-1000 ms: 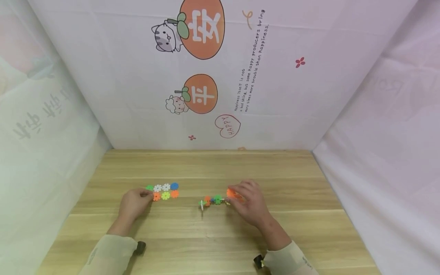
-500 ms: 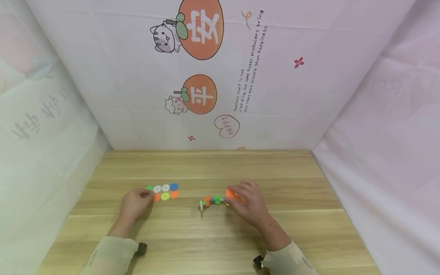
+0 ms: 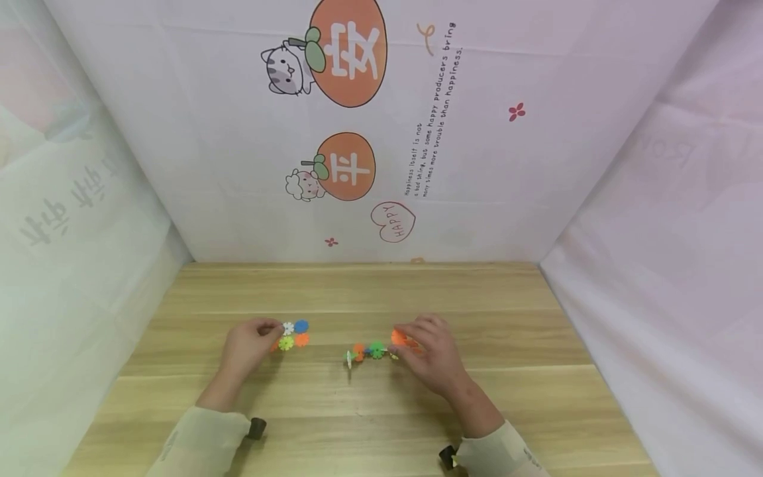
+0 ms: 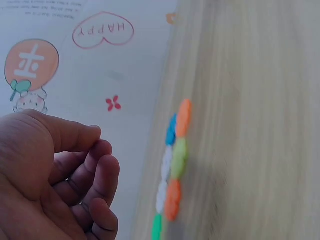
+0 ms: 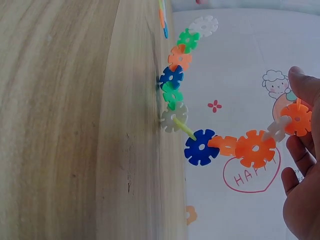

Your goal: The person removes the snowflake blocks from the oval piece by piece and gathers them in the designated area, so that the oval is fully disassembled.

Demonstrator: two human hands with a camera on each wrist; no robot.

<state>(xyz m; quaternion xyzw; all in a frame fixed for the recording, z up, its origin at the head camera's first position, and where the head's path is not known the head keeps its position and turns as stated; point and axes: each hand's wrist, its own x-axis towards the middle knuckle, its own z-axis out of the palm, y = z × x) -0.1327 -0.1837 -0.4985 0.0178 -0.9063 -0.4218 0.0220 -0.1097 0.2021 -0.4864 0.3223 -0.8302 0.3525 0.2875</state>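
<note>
My left hand (image 3: 247, 344) hovers over two rows of notched plastic discs on the left of the table. Its fingers are loosely curled, with the thumb near the index fingertip and nothing visible between them. In the left wrist view the rows show a blue disc (image 4: 171, 130), white discs (image 4: 166, 165), a green disc (image 4: 157, 227), a yellow-green disc (image 4: 179, 157) and orange discs (image 4: 173, 200). My right hand (image 3: 435, 351) pinches the orange end of a chain of interlocked snowflake discs (image 5: 255, 148). The chain curves down and away to a white disc (image 5: 204, 26).
A wood-grain table (image 3: 357, 424) spreads under both hands. Behind it stands a white printed cloth (image 3: 465, 218), with plain cloth walls at the left and right. A small black device (image 3: 257, 428) sits at the left cuff, another (image 3: 448, 457) at the right.
My left hand has shifted right along the rows and now covers the left-hand discs in the head view. The right hand and the chain have stayed in place.
</note>
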